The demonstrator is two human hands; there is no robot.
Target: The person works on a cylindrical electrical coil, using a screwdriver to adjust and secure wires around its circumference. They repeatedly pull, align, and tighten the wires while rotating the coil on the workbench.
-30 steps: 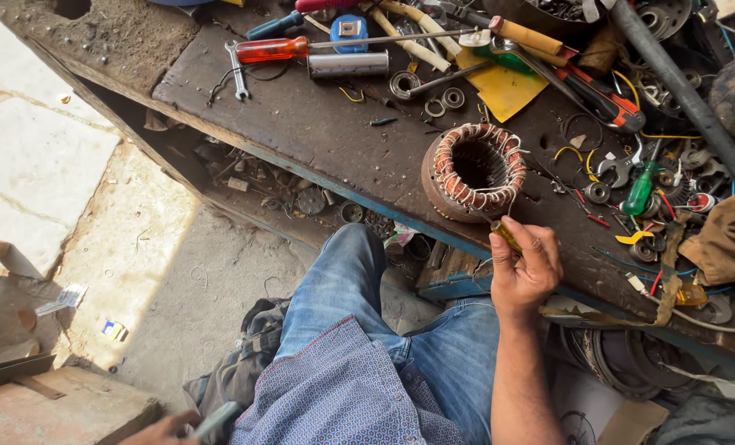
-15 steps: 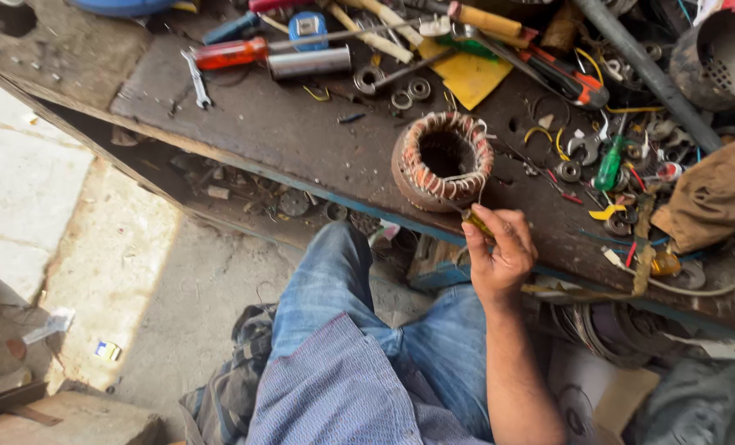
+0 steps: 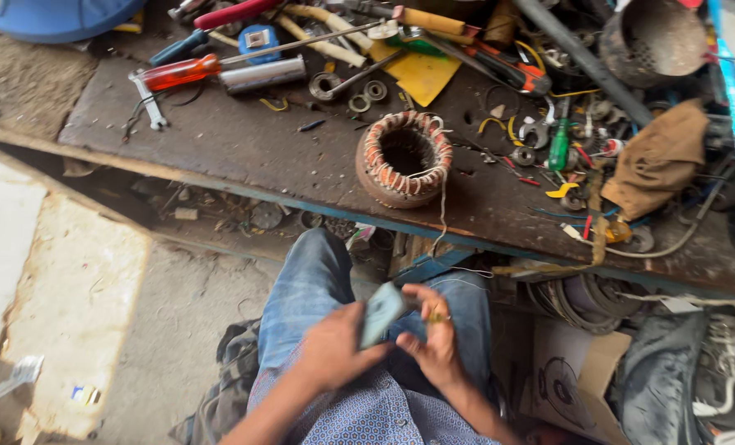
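The left hand (image 3: 330,350) is gripping a flat grey object (image 3: 381,313) over the lap; the right hand (image 3: 433,338), half curled, is touching it, below the wound coil (image 3: 403,158) on the bench (image 3: 244,148)

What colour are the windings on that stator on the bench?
Copper-orange, bound with white ties, on the stator. The head view shows it.
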